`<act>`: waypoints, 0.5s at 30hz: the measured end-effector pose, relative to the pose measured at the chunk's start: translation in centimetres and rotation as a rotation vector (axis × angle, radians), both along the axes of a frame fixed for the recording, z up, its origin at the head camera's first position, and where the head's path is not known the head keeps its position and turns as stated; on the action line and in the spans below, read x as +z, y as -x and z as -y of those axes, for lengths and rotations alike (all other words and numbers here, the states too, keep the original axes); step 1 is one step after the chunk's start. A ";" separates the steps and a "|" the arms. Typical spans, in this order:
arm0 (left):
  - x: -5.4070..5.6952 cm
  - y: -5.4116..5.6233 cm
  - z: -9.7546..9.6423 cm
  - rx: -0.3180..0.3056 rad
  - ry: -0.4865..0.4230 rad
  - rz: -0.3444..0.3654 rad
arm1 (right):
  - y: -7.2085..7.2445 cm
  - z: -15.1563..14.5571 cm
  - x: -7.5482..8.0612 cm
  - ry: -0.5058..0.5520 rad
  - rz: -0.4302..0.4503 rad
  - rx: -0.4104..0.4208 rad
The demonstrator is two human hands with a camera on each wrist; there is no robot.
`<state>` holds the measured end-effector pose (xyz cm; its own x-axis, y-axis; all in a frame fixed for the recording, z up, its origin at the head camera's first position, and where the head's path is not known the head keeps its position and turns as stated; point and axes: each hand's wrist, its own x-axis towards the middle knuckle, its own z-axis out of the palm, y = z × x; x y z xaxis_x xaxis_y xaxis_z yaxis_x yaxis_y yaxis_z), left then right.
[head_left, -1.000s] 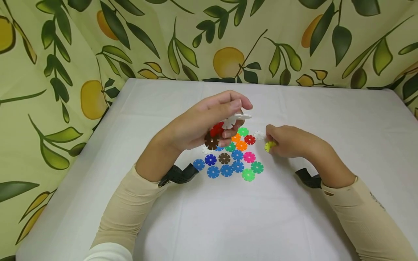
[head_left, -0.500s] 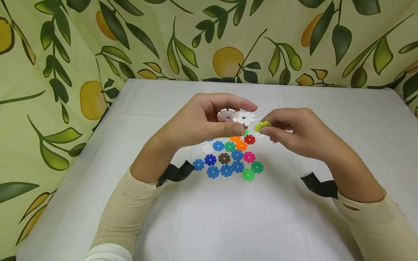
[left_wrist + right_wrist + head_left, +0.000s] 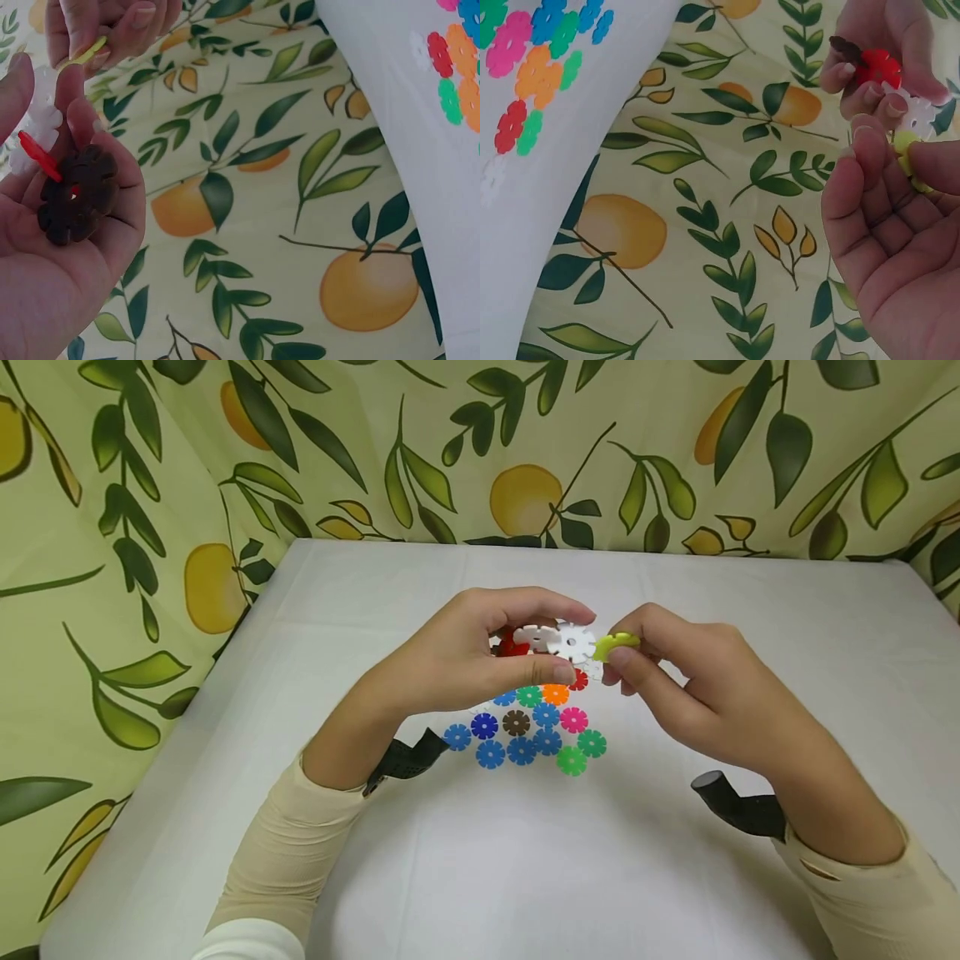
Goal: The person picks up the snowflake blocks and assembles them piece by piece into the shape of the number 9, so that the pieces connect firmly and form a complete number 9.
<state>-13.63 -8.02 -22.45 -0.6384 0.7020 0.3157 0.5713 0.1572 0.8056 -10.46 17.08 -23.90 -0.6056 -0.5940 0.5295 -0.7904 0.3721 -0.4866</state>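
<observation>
Yellow disc (image 3: 622,640), pinched by fingers of the right hand (image 3: 697,685), now stands at the right edge of the outer white disc (image 3: 579,652), no longer apart, seemingly aligned for joining; red disc (image 3: 513,647) and brown disc (image 3: 91,189), left of that white disc, in the curled fingers of the left hand (image 3: 459,647).

Can't really pin down the room tbh, but it's a screened-off tabletop spot, with fabric printed with leaves and oranges (image 3: 375,452) standing up behind and beside a white-covered table (image 3: 487,877). Bright notched discs (image 3: 546,715) on top give it kind of a play-or-craft-corner look.
</observation>
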 end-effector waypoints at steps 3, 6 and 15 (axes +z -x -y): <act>0.1 -0.1 0.1 -0.008 0.016 -0.031 | -0.2 0.2 0.1 -0.053 -0.060 -0.025; 0.2 -0.2 0.1 -0.019 0.021 -0.061 | -0.3 0.3 0.3 -0.031 -0.102 -0.011; 0.6 -1.1 -0.1 -0.037 -0.057 -0.140 | -0.7 1.3 -0.5 0.123 -0.234 -0.023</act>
